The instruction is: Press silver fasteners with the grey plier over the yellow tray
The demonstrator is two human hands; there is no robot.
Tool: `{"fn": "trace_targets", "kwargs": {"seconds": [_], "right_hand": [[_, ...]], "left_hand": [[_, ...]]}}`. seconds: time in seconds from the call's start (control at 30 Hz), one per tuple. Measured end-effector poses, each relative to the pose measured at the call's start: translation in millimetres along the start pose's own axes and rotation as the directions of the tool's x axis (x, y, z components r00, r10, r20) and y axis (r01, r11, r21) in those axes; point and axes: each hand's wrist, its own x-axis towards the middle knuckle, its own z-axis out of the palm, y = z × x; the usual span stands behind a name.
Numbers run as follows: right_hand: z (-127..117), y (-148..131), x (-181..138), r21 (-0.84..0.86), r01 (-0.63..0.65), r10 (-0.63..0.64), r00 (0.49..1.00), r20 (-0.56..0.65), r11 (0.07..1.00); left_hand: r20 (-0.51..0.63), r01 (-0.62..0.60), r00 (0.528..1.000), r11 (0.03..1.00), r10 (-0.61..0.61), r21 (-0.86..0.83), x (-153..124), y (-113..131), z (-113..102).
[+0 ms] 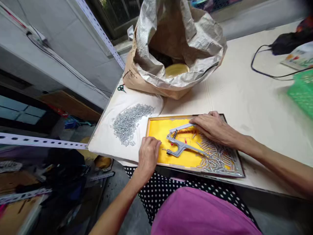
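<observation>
A shallow tray [158, 160] with a yellow bottom lies at the table's front edge. Grey metal hand pliers [181, 147] rest in it, handles spread, with a spring by the jaw. My right hand [212, 128] reaches over the tray's far side, its fingertips closed on the upper handle. Small metal pins [217, 158] are heaped in the tray's right part. My left hand [148, 151] is at the tray's left edge with fingers curled and thumb pressed in; whatever it pinches is hidden. A single small pin lies just beside that thumb.
Left of the tray, a pile of similar pins [128, 122] lies on a white cloth [102, 143]. Green-handled scissors [121, 88] lie behind it. A large open woven sack [146, 80] stands at the back, with a yellow round object [176, 69] inside. At right are a black cable [253, 62] and green plastic [303, 91].
</observation>
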Motion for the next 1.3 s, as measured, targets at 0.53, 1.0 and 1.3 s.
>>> {"fn": "trace_targets", "kwargs": {"seconds": [0.53, 1.0, 1.3], "right_hand": [[16, -9, 18, 0.126, 0.045, -0.049, 0.998, 0.035, 0.991], [26, -20, 37, -0.072, -0.001, 0.004, 0.999, 0.054, 0.997], [23, -98, 82, 0.674, -0.194, 0.247, 0.969, 0.018, 0.713]], "left_hand": [[0.1, 0.215, 0.962, 0.929, -0.255, 0.301, 82, -125, 6], [0.625, 0.67, 0.66, -0.051, -0.418, -0.741, 56, -44, -23], [0.413, 0.495, 0.82, 0.129, -0.397, -0.859, 43, 7, -24]]}}
